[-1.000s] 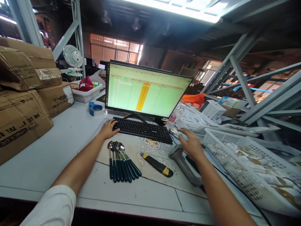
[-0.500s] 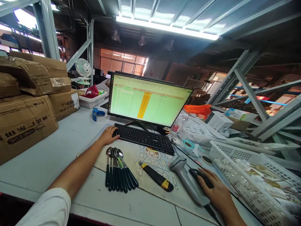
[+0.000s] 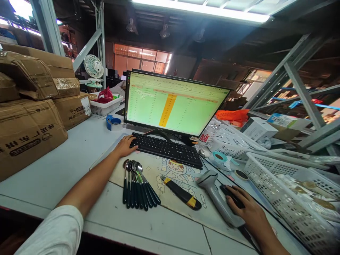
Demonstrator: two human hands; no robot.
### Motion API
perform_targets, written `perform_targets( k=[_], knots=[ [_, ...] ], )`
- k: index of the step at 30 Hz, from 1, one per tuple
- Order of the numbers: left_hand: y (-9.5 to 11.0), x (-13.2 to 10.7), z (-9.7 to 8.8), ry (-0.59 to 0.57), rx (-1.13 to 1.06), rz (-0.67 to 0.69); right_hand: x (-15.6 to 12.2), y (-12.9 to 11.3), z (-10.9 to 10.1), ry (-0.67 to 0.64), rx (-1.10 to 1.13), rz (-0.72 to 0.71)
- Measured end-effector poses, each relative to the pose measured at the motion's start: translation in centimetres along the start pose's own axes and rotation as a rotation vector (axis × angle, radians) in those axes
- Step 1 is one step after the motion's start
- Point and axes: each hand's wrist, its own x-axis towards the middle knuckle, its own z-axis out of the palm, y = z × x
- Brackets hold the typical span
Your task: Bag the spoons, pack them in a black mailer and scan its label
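The right hand (image 3: 245,209) lies cupped over a black mouse (image 3: 231,196) near the table's (image 3: 66,166) right edge, fingers curled down onto its top. The mouse's long axis runs from the near right toward the far left, its nose pointing at the keyboard (image 3: 168,150). Just beside the mouse on its left lies a grey barcode scanner (image 3: 216,198), its head toward the far edge and its handle running back toward the near right.

The left hand (image 3: 124,146) rests flat, fingers loosely spread, on the keyboard's left end, gripping nothing. The keyboard runs left to right in front of the monitor (image 3: 172,104).

Between the two hands, on a printed mat (image 3: 183,177), a bundle of dark-handled spoons (image 3: 136,184) lies with bowls toward the keyboard. A black-and-yellow utility knife (image 3: 180,193) lies slantwise beside them. A white basket (image 3: 287,198) stands at the right edge, cardboard boxes (image 3: 29,131) at the left.
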Motion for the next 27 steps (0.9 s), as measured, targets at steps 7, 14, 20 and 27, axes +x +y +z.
perform_targets(
  k=[7,14,20,27],
  knots=[
    [0.02,-0.02,-0.08,-0.016,-0.01,-0.018,0.06,-0.19,-0.07,-0.007,-0.013,0.013],
    [0.1,-0.01,-0.01,0.012,-0.006,0.0,0.24,-0.15,-0.1,-0.019,0.025,0.02],
    [0.1,0.0,-0.08,0.018,-0.014,0.0,0.28,0.16,0.1,-0.005,0.019,0.074],
    [0.52,-0.14,-0.23,0.018,0.001,0.003,0.14,0.62,0.57,-0.012,0.013,0.075]
  ],
)
